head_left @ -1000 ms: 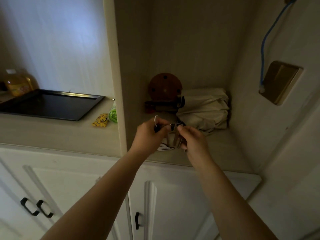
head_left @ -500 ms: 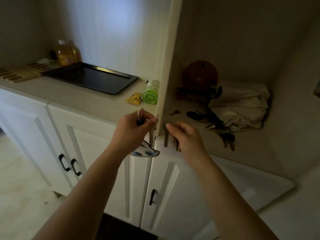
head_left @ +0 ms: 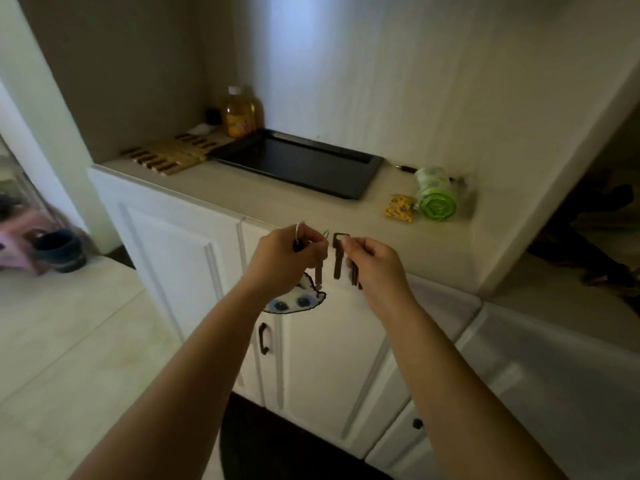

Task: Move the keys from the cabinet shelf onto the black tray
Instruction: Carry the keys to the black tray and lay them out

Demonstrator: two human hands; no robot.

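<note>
At the far left a dark cup [head_left: 60, 250] is seen, blurred, on a lower ledge. On the pale surface [head_left: 242, 192] some wooden slatted mats [head_left: 169, 154] are laid, and behind them a bottle of yellow liquid [head_left: 240, 114] is placed in the corner. Just beside the mats the black tray [head_left: 298, 161] is lying flat, with nothing seen on it. In front of the surface edge the left hand [head_left: 282, 261] is held up; its fingers [head_left: 311, 239] are pinched on a key ring [head_left: 299, 228], from which one key and a cat-face charm [head_left: 298, 299] are hanging. Just beside it the right hand [head_left: 375, 265] is raised, and its fingers [head_left: 356, 244] are pinched on a bunch of dark keys [head_left: 337, 258] that hangs down. The two hands are near but apart. Further right a yellow packet [head_left: 400, 207] and a green roll [head_left: 434, 195] are lying on the surface.
</note>
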